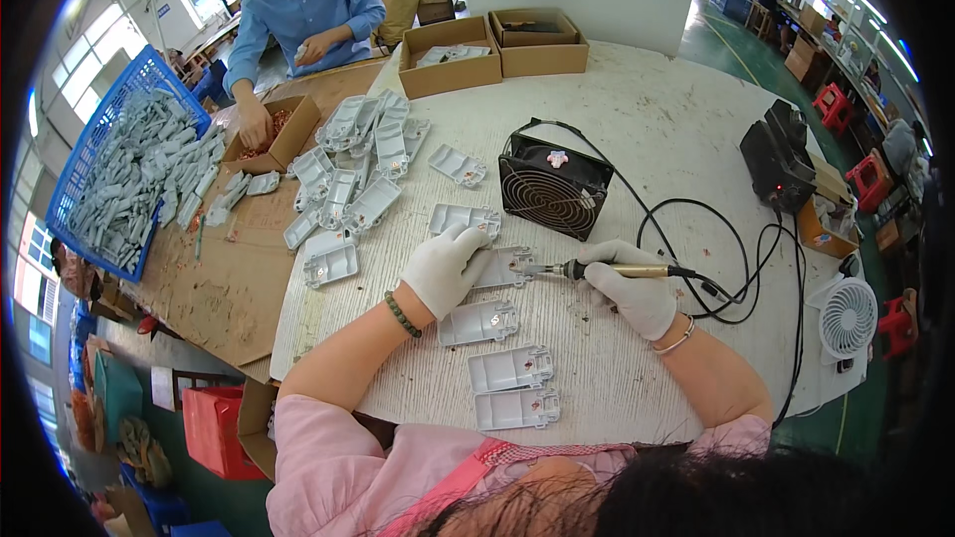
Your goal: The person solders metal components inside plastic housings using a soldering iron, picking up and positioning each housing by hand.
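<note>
My right hand (635, 288), in a white glove, is closed round the handle of a soldering iron (637, 269). The iron's tip reaches the right end of a light grey plastic housing (494, 269), where small metal parts sit. Gloved in white too, my left hand (448, 268) grips the left part of that same housing, its fingers covering some of it. Just beyond lies another housing (464, 220). Nearer to me rest a housing with small metal pieces (478, 322) and two more, one housing (509, 369) above another (516, 408).
A black fan (555, 185) stands beyond the iron, whose cable (731, 239) loops toward a black power unit (776, 161). Piled housings (343, 161) lie at left, near a blue basket (149, 264) of grey parts. Across the table a co-worker (303, 15) reaches into a cardboard box (295, 139).
</note>
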`<state>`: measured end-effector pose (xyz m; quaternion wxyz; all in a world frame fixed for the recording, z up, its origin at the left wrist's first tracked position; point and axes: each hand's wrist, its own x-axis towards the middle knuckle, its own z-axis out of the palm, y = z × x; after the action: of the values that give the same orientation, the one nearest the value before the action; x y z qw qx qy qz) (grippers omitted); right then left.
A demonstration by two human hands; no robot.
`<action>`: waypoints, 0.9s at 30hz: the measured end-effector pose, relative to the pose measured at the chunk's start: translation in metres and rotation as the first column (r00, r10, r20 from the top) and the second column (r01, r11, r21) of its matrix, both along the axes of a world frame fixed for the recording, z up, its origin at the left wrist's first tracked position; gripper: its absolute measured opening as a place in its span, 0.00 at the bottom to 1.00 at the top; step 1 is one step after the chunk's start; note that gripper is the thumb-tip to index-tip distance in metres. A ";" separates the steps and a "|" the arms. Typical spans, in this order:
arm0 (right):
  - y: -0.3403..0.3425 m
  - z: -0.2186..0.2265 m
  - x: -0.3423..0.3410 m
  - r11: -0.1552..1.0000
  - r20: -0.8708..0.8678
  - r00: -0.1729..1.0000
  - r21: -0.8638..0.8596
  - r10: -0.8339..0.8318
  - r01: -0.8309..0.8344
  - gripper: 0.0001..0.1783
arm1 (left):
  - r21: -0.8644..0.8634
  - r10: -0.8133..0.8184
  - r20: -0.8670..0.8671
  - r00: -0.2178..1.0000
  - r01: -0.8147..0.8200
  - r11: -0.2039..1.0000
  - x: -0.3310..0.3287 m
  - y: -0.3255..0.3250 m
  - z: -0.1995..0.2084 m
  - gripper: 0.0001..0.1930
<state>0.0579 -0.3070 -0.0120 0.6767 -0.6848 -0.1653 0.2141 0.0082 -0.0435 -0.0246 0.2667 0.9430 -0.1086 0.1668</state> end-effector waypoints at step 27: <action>-0.005 -0.017 0.017 0.901 -0.316 0.940 0.359 -0.128 0.243 0.07 | -0.943 -0.385 -0.331 0.861 -0.314 0.108 0.003 0.035 0.018 0.20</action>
<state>0.0746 -0.3116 -0.0286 0.8341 -0.5099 -0.0391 0.2068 0.0115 -0.0084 -0.0064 0.8478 0.5199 0.0814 -0.0654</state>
